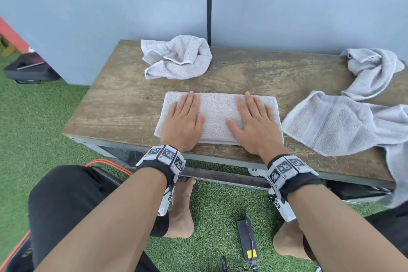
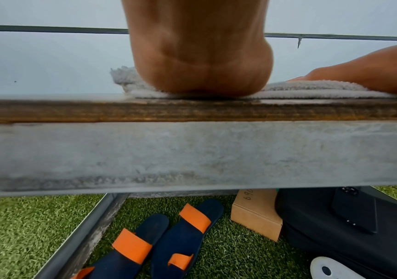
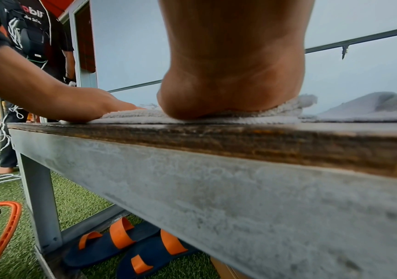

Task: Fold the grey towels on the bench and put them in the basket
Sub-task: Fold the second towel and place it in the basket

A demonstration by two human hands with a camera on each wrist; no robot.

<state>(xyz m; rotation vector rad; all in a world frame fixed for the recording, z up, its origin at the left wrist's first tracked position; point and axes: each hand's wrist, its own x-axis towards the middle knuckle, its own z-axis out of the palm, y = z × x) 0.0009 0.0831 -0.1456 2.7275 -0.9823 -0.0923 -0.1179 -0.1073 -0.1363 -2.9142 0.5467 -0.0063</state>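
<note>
A folded grey towel (image 1: 217, 112) lies flat near the front edge of the wooden bench (image 1: 123, 104). My left hand (image 1: 183, 117) presses on its left half with straight fingers. My right hand (image 1: 254, 120) presses flat on its right half. From the left wrist view the heel of my left hand (image 2: 200, 75) sits on the towel (image 2: 288, 90); the right wrist view has the right palm's heel (image 3: 228, 90) on the towel (image 3: 145, 117). A crumpled grey towel (image 1: 176, 57) lies at the back, and other loose ones (image 1: 344, 121) spread at the right. An orange basket rim (image 1: 106, 164) shows under the bench's left.
Blue-and-orange sandals (image 2: 168, 239), a cardboard box (image 2: 257, 217) and a black bag (image 2: 350, 226) lie under the bench on green turf. A power adapter (image 1: 248, 240) lies by my bare feet. A grey wall panel (image 1: 110, 11) stands behind. Another person (image 3: 32, 37) stands at the left.
</note>
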